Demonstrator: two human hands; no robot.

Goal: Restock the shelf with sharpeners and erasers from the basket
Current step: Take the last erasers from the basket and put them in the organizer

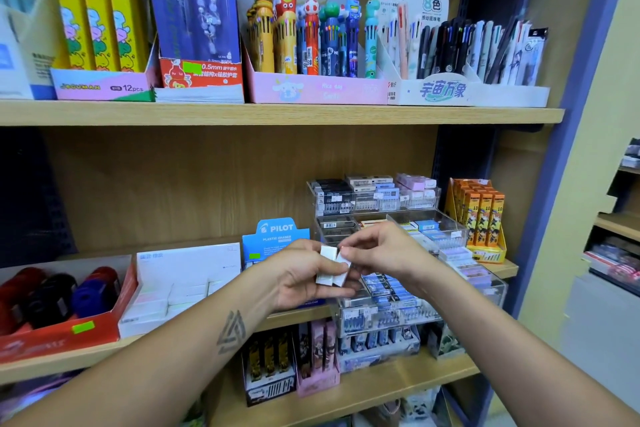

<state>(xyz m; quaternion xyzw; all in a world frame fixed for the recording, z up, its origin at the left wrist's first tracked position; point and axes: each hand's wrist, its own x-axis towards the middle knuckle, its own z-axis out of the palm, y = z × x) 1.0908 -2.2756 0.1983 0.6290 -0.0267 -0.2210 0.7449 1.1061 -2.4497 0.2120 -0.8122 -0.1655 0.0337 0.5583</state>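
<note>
Erasers: two small white erasers [333, 265] held side by side in front of the middle shelf [294, 317], just below the blue Pilot eraser box [275, 239].
Left hand: the left hand [304, 279] cups both erasers from beneath, fingers curled around them, a triangular tattoo [231, 332] showing on the forearm.
Right hand: the right hand [379, 251] pinches the top of the right-hand eraser between thumb and fingertips; the two hands meet at the erasers.
Left of the Pilot box: a white eraser carton [183, 284], part filled, then a red tray [65, 322] of red, black and blue sharpeners [52, 295].
Right of the Pilot box: clear acrylic bins [391, 218] of small packets, and an orange display box [479, 218] at the shelf's end.
Above the Pilot box: novelty multicolour pens [311, 42] standing in a pink carton on the upper shelf [277, 113].
</note>
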